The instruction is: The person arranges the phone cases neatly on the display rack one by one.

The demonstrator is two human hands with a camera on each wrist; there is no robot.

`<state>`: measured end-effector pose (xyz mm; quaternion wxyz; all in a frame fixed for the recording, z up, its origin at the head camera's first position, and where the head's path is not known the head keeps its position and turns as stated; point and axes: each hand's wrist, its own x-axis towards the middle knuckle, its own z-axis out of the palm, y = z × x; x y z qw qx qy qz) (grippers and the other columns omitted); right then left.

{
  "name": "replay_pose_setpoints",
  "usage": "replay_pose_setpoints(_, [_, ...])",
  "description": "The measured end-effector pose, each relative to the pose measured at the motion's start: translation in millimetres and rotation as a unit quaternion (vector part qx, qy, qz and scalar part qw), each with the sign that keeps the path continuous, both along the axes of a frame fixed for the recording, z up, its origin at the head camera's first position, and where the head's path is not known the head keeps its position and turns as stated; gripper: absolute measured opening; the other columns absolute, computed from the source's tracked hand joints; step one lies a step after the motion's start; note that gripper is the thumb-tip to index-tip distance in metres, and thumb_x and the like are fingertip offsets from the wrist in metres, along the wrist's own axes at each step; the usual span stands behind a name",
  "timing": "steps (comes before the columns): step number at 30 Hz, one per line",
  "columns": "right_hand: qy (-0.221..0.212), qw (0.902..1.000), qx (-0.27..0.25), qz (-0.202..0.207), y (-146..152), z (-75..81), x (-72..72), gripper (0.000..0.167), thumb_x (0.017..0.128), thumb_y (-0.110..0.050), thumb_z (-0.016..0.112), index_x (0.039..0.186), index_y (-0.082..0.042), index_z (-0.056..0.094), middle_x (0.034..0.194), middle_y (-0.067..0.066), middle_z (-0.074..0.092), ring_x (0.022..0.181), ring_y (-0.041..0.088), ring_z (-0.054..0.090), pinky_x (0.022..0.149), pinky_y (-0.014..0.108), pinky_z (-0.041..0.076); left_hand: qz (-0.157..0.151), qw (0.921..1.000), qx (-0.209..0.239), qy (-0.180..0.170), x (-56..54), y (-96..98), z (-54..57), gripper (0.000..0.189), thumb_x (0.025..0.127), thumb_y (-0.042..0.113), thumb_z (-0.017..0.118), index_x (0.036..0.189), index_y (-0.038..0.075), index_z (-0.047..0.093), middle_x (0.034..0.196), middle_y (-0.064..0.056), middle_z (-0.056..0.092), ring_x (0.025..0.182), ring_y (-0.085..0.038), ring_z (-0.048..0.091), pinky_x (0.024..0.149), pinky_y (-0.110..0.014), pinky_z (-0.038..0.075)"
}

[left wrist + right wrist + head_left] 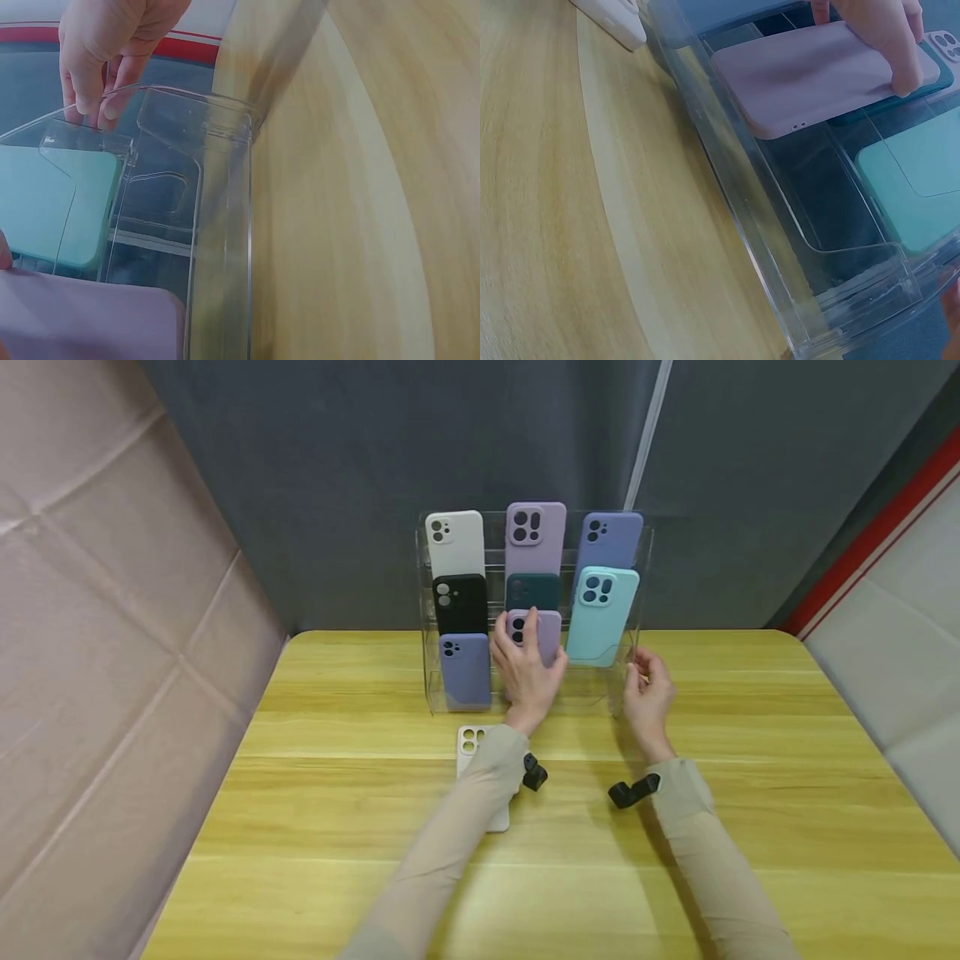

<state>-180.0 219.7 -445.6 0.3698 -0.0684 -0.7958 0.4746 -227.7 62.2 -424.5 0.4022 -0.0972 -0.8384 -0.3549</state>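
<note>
A clear acrylic tiered stand [250,225] full of phone cases stands at the table's back. My left hand [525,672] grips a lilac phone case [802,75] by its long edges at the stand's front middle, thumb on one side and fingers on the other. The lilac case overlaps a dark teal case [534,589] behind it. My right hand [649,693] pinches the stand's right side wall, as the left wrist view shows, beside a turquoise case [603,631]. Below the stand, a white case [471,742] lies on the table, partly hidden by my left sleeve.
White [457,552], black [461,606] and periwinkle [467,672] cases fill the stand's left column. Another lilac case [536,556] stands top middle, a blue-violet one [611,543] top right. Behind the wooden table [337,793] hangs a dark grey curtain [360,485].
</note>
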Motion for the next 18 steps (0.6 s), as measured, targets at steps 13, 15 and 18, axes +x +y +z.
replay_pose_setpoints(13, [0.002, 1.0000, -0.005, 0.003, -1, -2.5, -0.5, 0.023, 0.091, 0.004, 0.053, 0.112, 0.011, 0.058, 0.102, 0.027, 0.060, 0.088, 0.022, 0.055, 0.069, 0.001, 0.038, 0.029, 0.9994, -0.017, -0.008, 1.7, 4.4, -10.6, 0.062, 0.073, 0.024, 0.074, 0.129, 0.016, 0.048, 0.134, -0.020, 0.032, 0.119, -0.035, 0.037, 0.095, -0.047, 0.040])
replay_pose_setpoints(15, [0.002, 1.0000, -0.004, 0.004, -1, -2.5, -0.4, 0.023, 0.091, 0.004, 0.053, 0.112, 0.011, 0.058, 0.101, 0.027, 0.060, 0.088, 0.021, 0.055, 0.069, 0.002, 0.038, 0.030, 0.9994, -0.016, -0.007, 2.5, 4.2, -11.5, 0.062, 0.073, 0.024, 0.074, 0.129, 0.016, 0.048, 0.134, -0.020, 0.032, 0.118, -0.036, 0.037, 0.095, -0.047, 0.040])
replay_pose_setpoints(18, [0.005, 1.0000, -0.003, 0.003, -1, -2.1, -0.4, 0.022, 0.091, 0.004, 0.052, 0.111, 0.012, 0.058, 0.101, 0.027, 0.060, 0.088, 0.023, 0.055, 0.069, 0.002, 0.038, 0.032, 0.9993, -0.017, -0.007, 3.6, 4.3, -12.6, 0.063, 0.073, 0.024, 0.073, 0.129, 0.017, 0.046, 0.133, -0.020, 0.033, 0.117, -0.035, 0.038, 0.094, -0.047, 0.041])
